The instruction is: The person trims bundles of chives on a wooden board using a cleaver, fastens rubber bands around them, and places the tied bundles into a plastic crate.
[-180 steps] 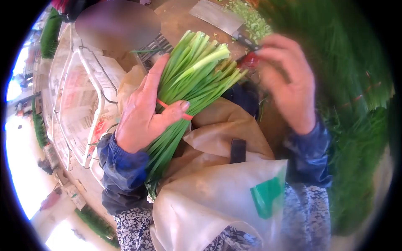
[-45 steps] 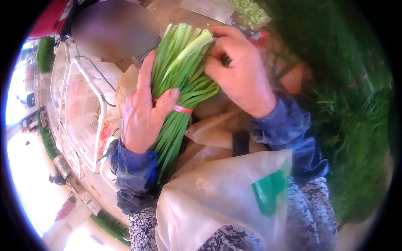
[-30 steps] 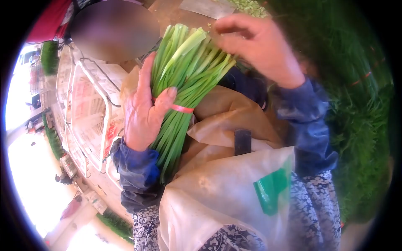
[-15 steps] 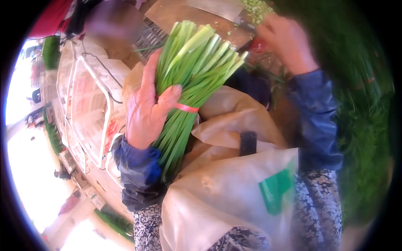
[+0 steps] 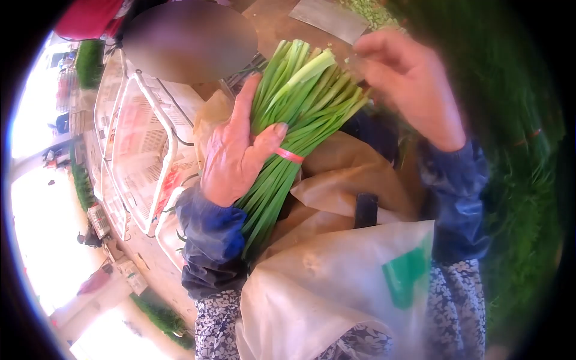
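Observation:
My left hand [image 5: 237, 156] is wrapped round a bunch of long green stalks, which look like garlic chives [image 5: 300, 114]. A pink band [image 5: 289, 156] circles the bunch just below my thumb. The pale cut ends point up and right, while the leafy end slants down towards my lap. Near the cut ends is my right hand [image 5: 417, 84], its curled fingers a little apart and slightly blurred. Nothing shows in them. A flat metal blade [image 5: 330, 19] lies beyond it on a brown board [image 5: 270, 21]; its handle is hidden.
Chopped pale green bits [image 5: 367, 12] lie beside the blade. A mass of green leaves [image 5: 522, 180] fills the right side. A white-framed rack with printed sheets [image 5: 141, 150] stands at left. A brown and clear plastic apron [image 5: 324, 276] covers my lap.
My right hand has come from beside the blade's dark handle towards the cut ends of the bunch. The view has shifted, so the bunch and left hand appear further right and lower.

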A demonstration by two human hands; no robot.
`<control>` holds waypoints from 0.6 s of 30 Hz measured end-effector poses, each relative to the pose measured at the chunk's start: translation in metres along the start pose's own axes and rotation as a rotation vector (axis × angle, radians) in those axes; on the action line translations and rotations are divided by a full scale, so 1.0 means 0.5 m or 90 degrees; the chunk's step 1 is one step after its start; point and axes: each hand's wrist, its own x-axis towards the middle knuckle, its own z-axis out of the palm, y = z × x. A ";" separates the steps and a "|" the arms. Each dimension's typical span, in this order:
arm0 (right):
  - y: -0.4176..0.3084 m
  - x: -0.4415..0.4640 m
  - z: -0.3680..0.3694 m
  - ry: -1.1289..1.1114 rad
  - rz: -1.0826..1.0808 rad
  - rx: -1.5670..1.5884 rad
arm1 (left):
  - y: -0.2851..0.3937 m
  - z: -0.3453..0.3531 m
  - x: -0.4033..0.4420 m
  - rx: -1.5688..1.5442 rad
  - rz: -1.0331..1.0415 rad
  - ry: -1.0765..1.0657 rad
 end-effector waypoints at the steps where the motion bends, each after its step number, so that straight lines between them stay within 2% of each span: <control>1: -0.013 -0.001 0.009 -0.023 0.017 0.174 | 0.001 -0.001 0.000 0.010 0.003 -0.001; 4: -0.004 0.010 0.038 -0.008 -0.057 0.151 | 0.010 -0.001 -0.001 0.010 -0.001 -0.008; 5: -0.017 0.012 0.033 -0.007 -0.027 0.093 | 0.010 -0.001 0.000 0.027 -0.001 -0.004; 9: -0.018 0.020 0.032 -0.022 -0.053 0.030 | 0.009 -0.007 -0.005 0.073 -0.006 0.003; 13: -0.019 0.016 0.031 0.001 -0.129 -0.044 | 0.009 -0.007 -0.006 0.076 0.011 0.012; 15: -0.012 0.016 0.024 0.007 -0.153 -0.076 | 0.010 -0.008 -0.007 0.061 -0.021 -0.001; 17: 0.004 0.019 0.003 0.124 -0.152 -0.240 | 0.008 -0.006 -0.007 0.056 -0.027 0.002; 18: 0.010 0.023 -0.011 0.122 -0.154 -0.244 | 0.008 -0.005 -0.008 0.057 -0.024 0.006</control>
